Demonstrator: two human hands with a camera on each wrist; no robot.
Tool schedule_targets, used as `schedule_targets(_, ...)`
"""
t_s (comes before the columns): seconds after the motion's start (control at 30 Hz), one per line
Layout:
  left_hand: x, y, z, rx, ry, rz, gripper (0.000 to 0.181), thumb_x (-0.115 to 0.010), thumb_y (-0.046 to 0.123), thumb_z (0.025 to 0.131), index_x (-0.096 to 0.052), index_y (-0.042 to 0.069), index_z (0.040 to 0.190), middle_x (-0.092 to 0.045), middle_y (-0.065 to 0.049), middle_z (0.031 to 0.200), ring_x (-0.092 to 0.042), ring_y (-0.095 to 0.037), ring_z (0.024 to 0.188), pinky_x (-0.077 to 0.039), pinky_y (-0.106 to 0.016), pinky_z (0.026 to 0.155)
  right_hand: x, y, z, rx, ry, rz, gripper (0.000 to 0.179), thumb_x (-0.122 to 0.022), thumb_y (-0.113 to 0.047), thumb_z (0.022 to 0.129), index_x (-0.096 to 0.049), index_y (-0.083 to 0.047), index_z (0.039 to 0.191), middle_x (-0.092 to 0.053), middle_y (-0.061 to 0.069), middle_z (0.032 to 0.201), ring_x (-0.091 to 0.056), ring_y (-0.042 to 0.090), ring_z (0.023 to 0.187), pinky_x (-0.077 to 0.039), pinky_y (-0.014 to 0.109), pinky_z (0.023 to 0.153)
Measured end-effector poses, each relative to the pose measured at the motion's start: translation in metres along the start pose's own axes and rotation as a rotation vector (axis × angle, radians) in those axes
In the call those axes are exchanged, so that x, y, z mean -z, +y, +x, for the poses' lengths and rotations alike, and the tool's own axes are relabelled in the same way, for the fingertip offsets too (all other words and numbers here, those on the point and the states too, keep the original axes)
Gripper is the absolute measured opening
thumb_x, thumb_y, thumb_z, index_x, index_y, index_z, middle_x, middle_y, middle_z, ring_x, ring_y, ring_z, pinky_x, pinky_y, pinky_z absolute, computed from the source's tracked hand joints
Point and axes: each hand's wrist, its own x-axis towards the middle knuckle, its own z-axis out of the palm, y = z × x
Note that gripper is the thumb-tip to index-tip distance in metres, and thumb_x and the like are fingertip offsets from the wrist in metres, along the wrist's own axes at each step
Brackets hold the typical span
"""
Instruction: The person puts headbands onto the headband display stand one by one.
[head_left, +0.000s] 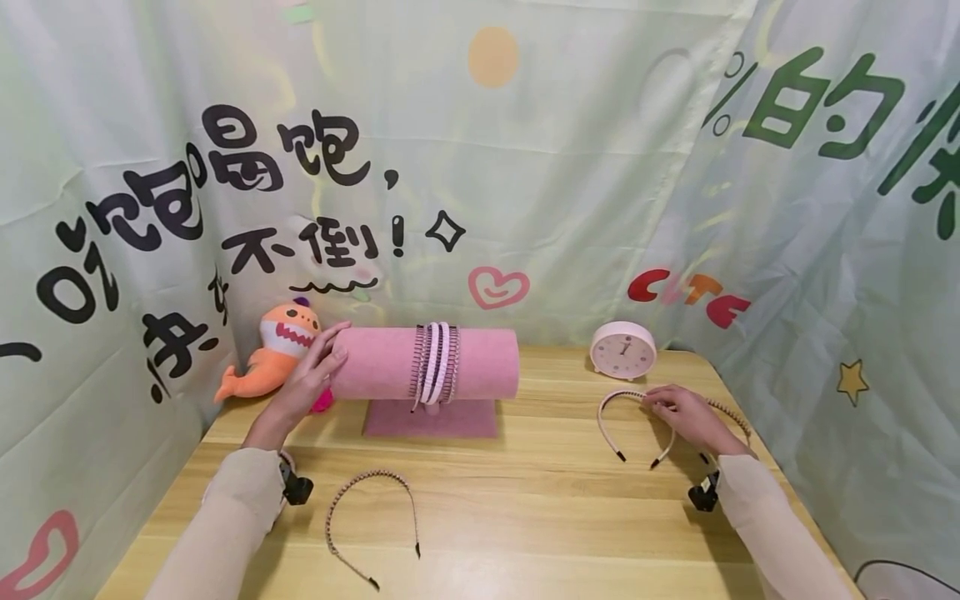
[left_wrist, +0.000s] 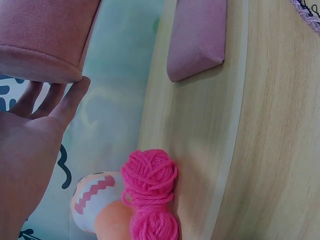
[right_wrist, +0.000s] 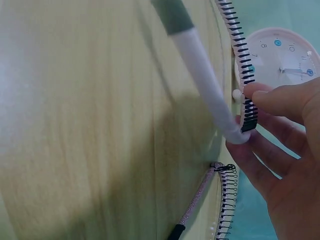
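My left hand (head_left: 303,385) rests its extended fingertips against the left end of a pink velvety headband stand (head_left: 491,362). Several headbands (head_left: 433,367), white and dark with looped edges, are looped around the middle of its roll. On the right, my right hand (head_left: 688,417) pinches a pale headband (right_wrist: 205,82) with black loops along its edge, thumb on one side and fingers on the other. Another headband (right_wrist: 227,200) with a glittery strip lies just beside that hand. Toward the front left of the table lies a beaded-looking headband (head_left: 330,508), touched by neither hand.
An orange plush shark (head_left: 264,371) sits at the back left, with bright pink yarn (left_wrist: 150,177) beside it. A round pink clock (head_left: 624,350) stands behind my right hand. Printed curtains (head_left: 570,208) enclose the wooden table (head_left: 540,517) at the back and sides.
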Motion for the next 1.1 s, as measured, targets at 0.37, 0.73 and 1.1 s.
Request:
schedule_targets(0.37, 0.000, 0.000, -0.001, -0.002, 0.003, 0.009, 0.062, -0.043, 0.033, 0.119, -0.019, 0.021, 0.175, -0.015, -0.018, 0.179, -0.017, -0.041, 0.163, -0.015, -0.069, 0.132, 0.000, -0.004, -0.011, 0.011, 0.004, 0.063, 0.024, -0.066, -0.002, 0.107, -0.076, 0.001, 0.129, -0.073, 0.026, 0.133, -0.070, 0.036, 0.113, -0.057, 0.032, 0.085)
schedule_targets(0.73, 0.001, 0.001, 0.000, -0.001, 0.000, 0.030, 0.062, -0.043, 0.034, 0.119, -0.020, 0.020, 0.175, -0.017, -0.017, 0.178, -0.018, -0.039, 0.164, -0.020, -0.056, 0.134, 0.003, -0.006, -0.018, 0.068, -0.043, 0.158, 0.030, -0.062, -0.008, 0.111, -0.072, 0.004, 0.137, -0.072, 0.025, 0.136, -0.069, 0.011, 0.113, -0.056, 0.019, 0.086)
schedule_targets(1.1, 0.000, 0.000, 0.000, -0.004, -0.002, 0.018, 0.063, -0.044, 0.033, 0.119, -0.018, 0.018, 0.175, -0.015, -0.019, 0.179, -0.016, -0.041, 0.165, -0.013, -0.071, 0.131, 0.001, -0.007, -0.021, 0.065, -0.114, 0.294, 0.028, -0.058, -0.004, 0.112, -0.064, 0.013, 0.134, -0.070, 0.028, 0.116, -0.063, 0.011, 0.082, -0.058, 0.031, 0.067)
